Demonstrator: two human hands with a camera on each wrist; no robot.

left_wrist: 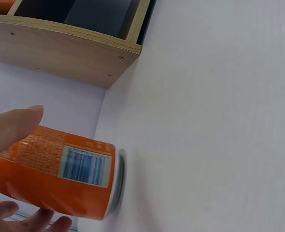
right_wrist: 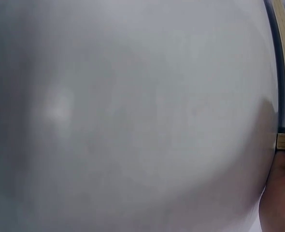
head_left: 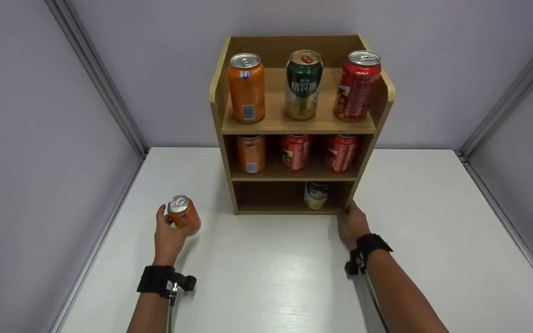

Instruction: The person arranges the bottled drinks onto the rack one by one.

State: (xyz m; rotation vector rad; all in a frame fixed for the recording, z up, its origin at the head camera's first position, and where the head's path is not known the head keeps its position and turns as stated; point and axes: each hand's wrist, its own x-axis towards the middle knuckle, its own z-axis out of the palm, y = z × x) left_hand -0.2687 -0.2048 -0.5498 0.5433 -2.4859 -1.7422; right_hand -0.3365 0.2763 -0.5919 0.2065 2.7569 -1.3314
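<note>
My left hand (head_left: pixel 169 240) grips an orange drink can (head_left: pixel 187 217) left of the wooden shelf, thumb on one side and fingers round the other. In the left wrist view the orange can (left_wrist: pixel 60 176) shows its barcode, and its silver base is close over the white table. My right hand (head_left: pixel 353 224) holds the lower right front corner of the wooden shelf (head_left: pixel 294 178), thumb at the front and fingers along the outer side. The right wrist view shows only part of that hand (right_wrist: pixel 279 193) beside the shelf's edge; its fingertips are mostly hidden.
On the top board stand an orange can (head_left: pixel 247 90), a green-and-white can (head_left: pixel 303 88) and a red can (head_left: pixel 358 88). The middle level has an orange can (head_left: pixel 251 155) and two red cans (head_left: pixel 295 153). A green-and-white can (head_left: pixel 316 195) stands bottom right. Grey walls enclose the table (head_left: pixel 266 268).
</note>
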